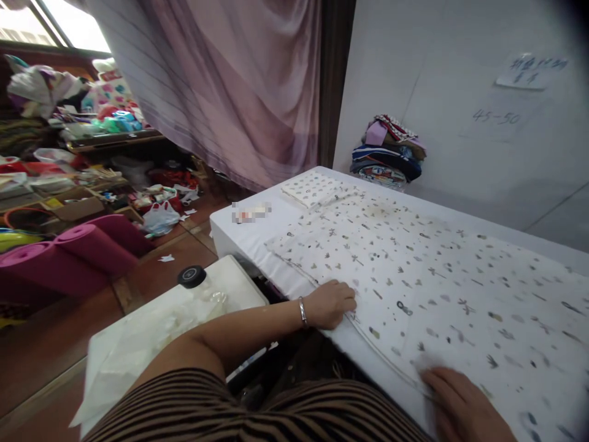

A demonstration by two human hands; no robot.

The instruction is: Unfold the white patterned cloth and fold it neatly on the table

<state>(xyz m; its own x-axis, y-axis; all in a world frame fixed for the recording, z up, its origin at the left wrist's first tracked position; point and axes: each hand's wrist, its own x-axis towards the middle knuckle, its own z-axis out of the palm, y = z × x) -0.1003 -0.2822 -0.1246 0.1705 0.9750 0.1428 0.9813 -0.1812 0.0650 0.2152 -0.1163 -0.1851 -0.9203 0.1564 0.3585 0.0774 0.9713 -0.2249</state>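
Your left hand [330, 302] lies fingers together, flat on the near edge of the printed cloth [432, 282], pinning it to the white table [243, 236]. Right hand [464, 405], fingers together, presses the same edge nearer you, keeping it taut.

Upper centre of frame: pink-mauve curtain [239, 86] hanging in folds, dark drape strip [335, 80] along its right edge. Upper right: pale wall [460, 159] with a paper note [531, 70] and handwritten "45-50" [496, 116] below it. Against the wall, centre-right: stack of folded clothes [389, 150]. Left middle: two magenta rolls [69, 252] lying side by side on the brown floor [55, 331]. Upper left: cluttered shelves [69, 129] of mixed coloured items; white plastic bag [160, 220] just below them. Lower centre-left: white side surface [151, 331], black round lid [191, 276] at its far edge.
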